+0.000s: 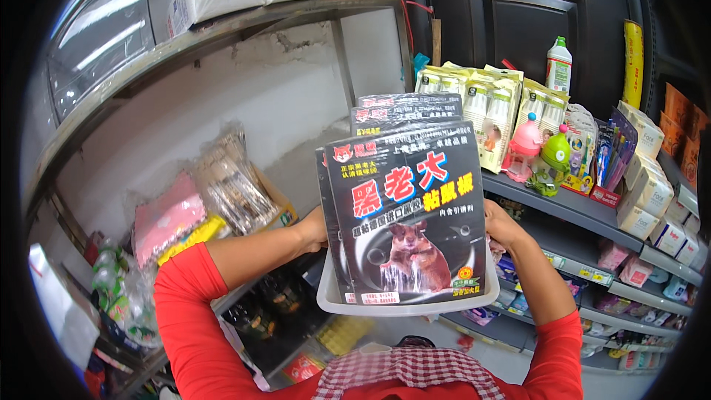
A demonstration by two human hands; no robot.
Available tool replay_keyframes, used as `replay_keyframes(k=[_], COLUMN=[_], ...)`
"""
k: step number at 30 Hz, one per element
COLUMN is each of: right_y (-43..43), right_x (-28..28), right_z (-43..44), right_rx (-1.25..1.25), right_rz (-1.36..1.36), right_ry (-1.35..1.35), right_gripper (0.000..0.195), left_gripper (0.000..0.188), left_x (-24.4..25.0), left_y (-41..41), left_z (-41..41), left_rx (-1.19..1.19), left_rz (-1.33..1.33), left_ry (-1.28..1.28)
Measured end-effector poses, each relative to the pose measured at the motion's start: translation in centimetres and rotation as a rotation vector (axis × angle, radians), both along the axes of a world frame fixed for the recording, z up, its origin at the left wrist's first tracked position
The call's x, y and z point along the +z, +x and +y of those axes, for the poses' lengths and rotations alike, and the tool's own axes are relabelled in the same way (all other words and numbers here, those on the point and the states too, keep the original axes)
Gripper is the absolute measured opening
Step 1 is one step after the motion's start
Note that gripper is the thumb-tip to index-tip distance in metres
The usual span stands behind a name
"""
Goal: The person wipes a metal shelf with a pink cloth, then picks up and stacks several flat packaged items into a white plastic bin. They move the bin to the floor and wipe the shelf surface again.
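Note:
A white plastic tray (408,309) is held up before my chest, one hand on each side of it. Several flat black packs of mouse glue boards stand in it, wrapped in film. The front pack (411,255) shows a rodent picture and large printed characters. My left hand (319,229) grips the tray's left side, with its fingers mostly hidden behind the packs. At the right side my right hand (498,226) has hold of the tray, its fingertips also out of sight. A crumpled pinkish cloth (496,246) lies against that hand.
On the right, a grey shelf (577,216) bears yellow-green packets (489,116), two children's bottles (550,166), a white bottle (559,66) and tissue packs (644,194). At left, a metal rack (250,16) holds bagged goods (228,189) and a pink package (169,216). A dark door (533,28) stands behind.

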State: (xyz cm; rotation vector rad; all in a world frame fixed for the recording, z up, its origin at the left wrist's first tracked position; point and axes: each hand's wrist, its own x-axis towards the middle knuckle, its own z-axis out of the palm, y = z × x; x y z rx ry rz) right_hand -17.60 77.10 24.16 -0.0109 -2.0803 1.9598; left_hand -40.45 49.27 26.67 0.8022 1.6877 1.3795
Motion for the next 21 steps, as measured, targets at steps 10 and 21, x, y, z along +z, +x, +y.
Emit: replay_keyframes(k=[10, 21], right_y=[12.0, 19.4], right_x=[-12.5, -30.3], right_z=[1.8, -1.8], right_rx=[-0.076, -0.186], right_rz=[-0.248, -0.644], right_ry=[0.069, -0.043], right_gripper=[0.073, 0.065], left_gripper=[0.028, 0.030], left_x=[-12.1, -33.8], left_y=[11.6, 16.1], left_z=[-0.3, -1.6], left_rx=[0.013, 0.057], left_rz=[-0.094, -0.455], left_ry=[-0.187, -0.174])
